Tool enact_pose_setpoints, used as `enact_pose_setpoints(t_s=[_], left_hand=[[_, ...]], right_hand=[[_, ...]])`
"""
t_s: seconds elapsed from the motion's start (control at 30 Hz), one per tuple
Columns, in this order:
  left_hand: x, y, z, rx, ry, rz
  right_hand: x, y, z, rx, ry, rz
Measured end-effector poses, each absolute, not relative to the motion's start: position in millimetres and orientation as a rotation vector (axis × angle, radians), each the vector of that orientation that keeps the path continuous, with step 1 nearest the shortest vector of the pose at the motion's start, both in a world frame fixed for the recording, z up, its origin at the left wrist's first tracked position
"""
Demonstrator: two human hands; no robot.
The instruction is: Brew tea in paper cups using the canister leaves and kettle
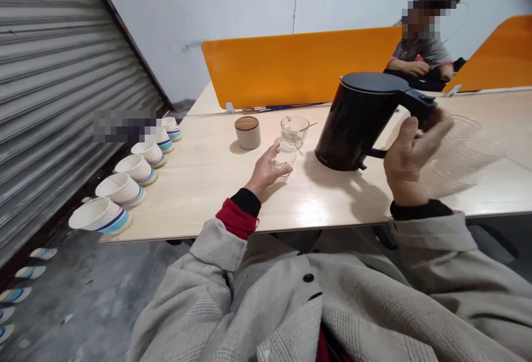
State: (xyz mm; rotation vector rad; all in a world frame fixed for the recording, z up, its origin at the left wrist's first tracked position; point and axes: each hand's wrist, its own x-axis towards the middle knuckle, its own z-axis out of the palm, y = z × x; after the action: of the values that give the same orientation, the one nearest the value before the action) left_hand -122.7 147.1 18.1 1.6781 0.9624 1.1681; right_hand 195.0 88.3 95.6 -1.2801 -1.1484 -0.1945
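Observation:
My left hand [268, 168] is curled around a small clear cup [286, 158], thumb and fingers on opposite sides. Just behind it is a ribbed glass [294, 131] with some pale liquid and a thin stick leaning on its rim. My right hand [409, 157] is closed on the handle of a black electric kettle [353, 121], which has its lid down and leans a little. Whether the kettle's base touches the table cannot be made out. To the right of that hand, several clear plastic cups [467, 159] look blurred and see-through.
A grey jar [248, 133] with a wooden lid stands left of the glass. Several striped paper cups [137, 169] line the left edge of the table [199, 195]. Orange dividers [307, 68] run along the back. Another person [419, 54] sits beyond them.

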Motion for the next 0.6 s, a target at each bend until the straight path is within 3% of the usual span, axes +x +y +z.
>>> enact_pose_setpoints(t_s=[0.07,0.13,0.23,0.37,0.6], left_hand=[[-124,148,16,1.627,0.995,1.143],[-125,149,14,1.628,1.036,1.130],[-127,151,11,1.679,1.073,1.136],[-129,148,9,1.686,1.088,1.133],[-132,142,19,1.738,1.135,1.098]], right_hand=[[180,71,85,-1.186,-1.097,-0.567],[161,59,74,-1.027,-1.239,-0.671],[132,60,62,-0.939,-1.575,-0.388],[103,96,61,-1.310,-1.866,-0.026],[76,155,72,-1.767,-1.993,0.099]])
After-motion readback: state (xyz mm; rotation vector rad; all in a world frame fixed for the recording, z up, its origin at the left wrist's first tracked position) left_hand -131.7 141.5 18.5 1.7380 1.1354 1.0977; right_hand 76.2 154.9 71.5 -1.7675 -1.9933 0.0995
